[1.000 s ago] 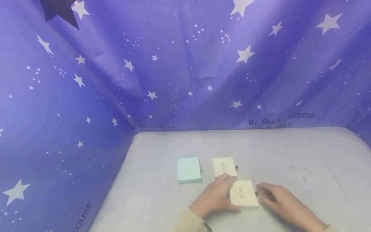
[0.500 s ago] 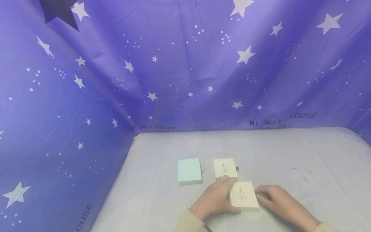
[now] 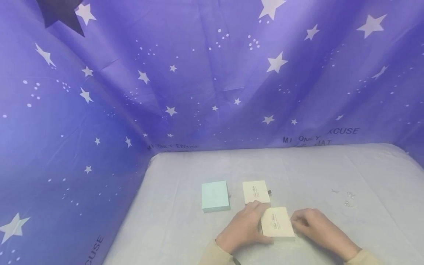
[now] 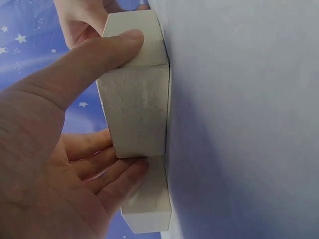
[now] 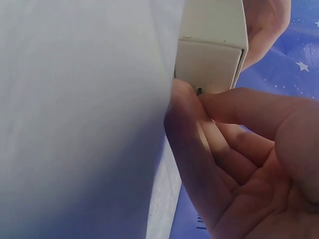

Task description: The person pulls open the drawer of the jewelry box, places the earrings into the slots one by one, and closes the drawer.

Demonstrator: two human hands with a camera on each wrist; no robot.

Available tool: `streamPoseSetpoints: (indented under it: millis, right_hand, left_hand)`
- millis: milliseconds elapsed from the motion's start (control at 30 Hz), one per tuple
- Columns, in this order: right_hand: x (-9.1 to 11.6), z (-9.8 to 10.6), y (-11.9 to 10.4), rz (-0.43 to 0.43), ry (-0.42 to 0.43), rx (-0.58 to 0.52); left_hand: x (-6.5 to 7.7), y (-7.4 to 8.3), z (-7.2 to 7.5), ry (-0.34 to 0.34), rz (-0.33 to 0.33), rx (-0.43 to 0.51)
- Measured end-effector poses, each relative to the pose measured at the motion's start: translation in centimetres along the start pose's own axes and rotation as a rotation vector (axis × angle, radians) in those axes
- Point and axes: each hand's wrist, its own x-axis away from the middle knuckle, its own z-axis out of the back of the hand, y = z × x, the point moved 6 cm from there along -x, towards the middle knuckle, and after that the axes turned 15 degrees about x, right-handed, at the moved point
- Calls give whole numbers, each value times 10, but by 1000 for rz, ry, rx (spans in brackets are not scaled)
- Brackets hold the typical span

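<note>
A cream drawer box (image 3: pixel 277 222) with dark lettering lies flat on the table in the head view. My left hand (image 3: pixel 243 226) grips it from the left, with the thumb on its near side and the fingers on its far side. At the box's right edge, my right hand (image 3: pixel 319 228) pinches the small dark pull tab (image 5: pixel 199 91) between thumb and index finger; the fingers hide most of the tab. The drawer looks closed in the right wrist view. Just behind sits a second cream box (image 3: pixel 256 191), its near edge by my left fingers.
To the left stands a mint-green box (image 3: pixel 215 195). Small silvery jewellery pieces (image 3: pixel 349 203) lie on the pale cloth-covered table (image 3: pixel 185 165) at the right. A purple star-patterned curtain (image 3: pixel 198 84) hangs behind and along the left.
My right fingers have moved in and closed on the dark tab, which showed beside them a second ago. My left hand and the boxes stay in place; the head view shifts slightly.
</note>
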Motion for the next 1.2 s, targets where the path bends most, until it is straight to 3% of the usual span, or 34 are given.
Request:
streamPoseSetpoints:
  millis: [133, 600, 967, 1200]
  right_hand:
    - [2, 1, 1, -4, 19, 9]
    - [7, 3, 15, -50, -55, -10]
    - [10, 11, 30, -9, 11, 72]
    - [12, 17, 40, -30, 56, 147]
  left_hand:
    - [1, 0, 0, 5, 5, 1]
    - [0, -1, -1, 0, 15, -14]
    - [0, 0, -1, 13, -15, -73]
    - [-1, 0, -1, 19, -24, -92]
